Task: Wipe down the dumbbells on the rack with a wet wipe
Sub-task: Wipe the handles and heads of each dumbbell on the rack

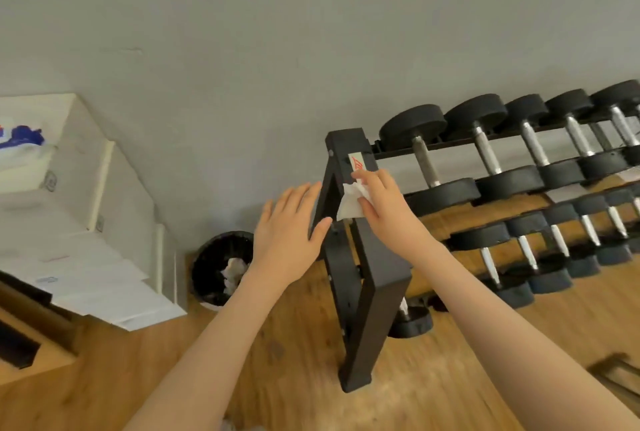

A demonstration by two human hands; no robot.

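Two bare hands work at the end frame of the black metal dumbbell rack (367, 257): the right hand (377, 202) pinches a crumpled white wet wipe (351, 203) against the upright. The left hand (289, 229) lies flat with fingers straight, touching the frame's outer side. Black round-headed dumbbells (427, 157) with steel handles sit in rows on the rack's tiers, right of the wipe.

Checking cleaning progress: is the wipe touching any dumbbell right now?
Apart. The head view shows the right hand pressing the wipe against the rack end frame; the nearest dumbbell sits clear to its right.
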